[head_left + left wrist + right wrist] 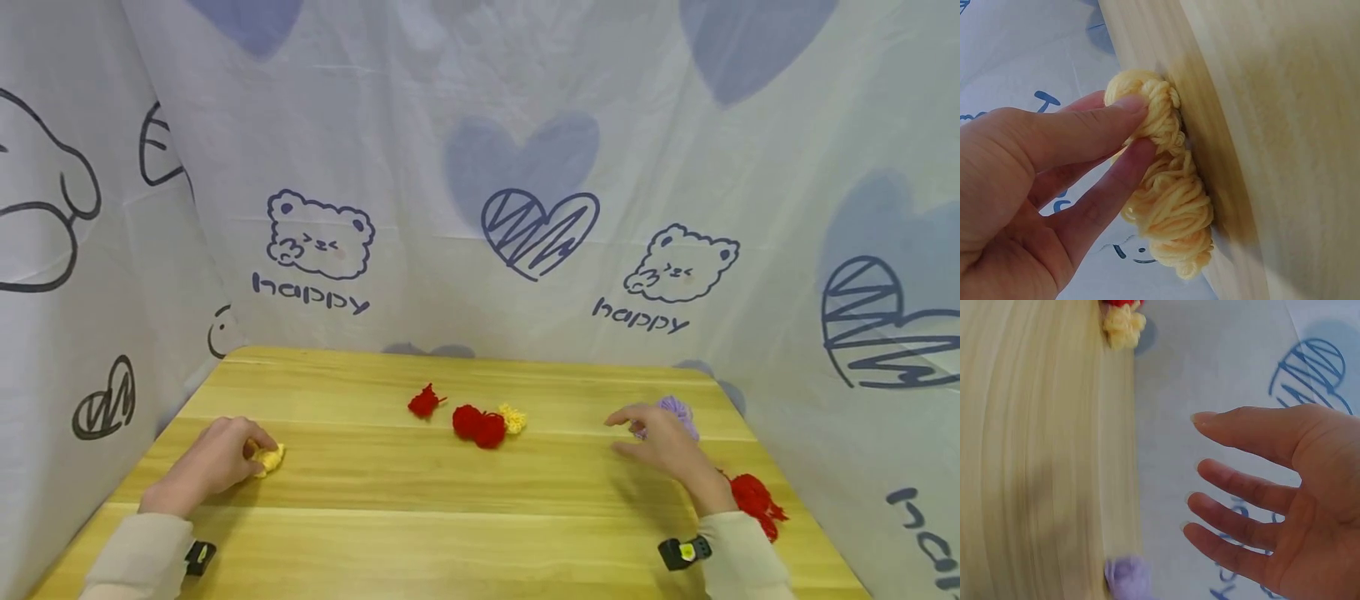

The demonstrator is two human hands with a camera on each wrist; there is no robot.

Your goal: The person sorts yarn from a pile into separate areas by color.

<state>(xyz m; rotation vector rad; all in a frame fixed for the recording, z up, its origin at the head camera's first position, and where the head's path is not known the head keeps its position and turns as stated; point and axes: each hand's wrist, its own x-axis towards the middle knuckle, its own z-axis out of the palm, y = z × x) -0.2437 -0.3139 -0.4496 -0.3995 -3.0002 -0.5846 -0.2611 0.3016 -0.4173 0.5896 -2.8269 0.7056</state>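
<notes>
My left hand (222,457) pinches a bundle of yellow yarn (1172,194) between thumb and fingers, close over the left part of the wooden table (420,533). In the left wrist view the bundle hangs as a long, lumpy twist of thick strands. My right hand (660,446) hovers above the table on the right with its fingers spread apart and nothing in them. Just behind it lies a purple yarn ball (677,414), partly covered by the hand in the head view. Beside the right wrist sits a red yarn bundle (753,500).
Near the middle back of the table, joined red yarn balls (478,426) lie against a small yellow yarn piece (513,419). A smaller red yarn scrap (425,402) is left of them. A printed white cloth (450,275) hangs round the table's back and sides.
</notes>
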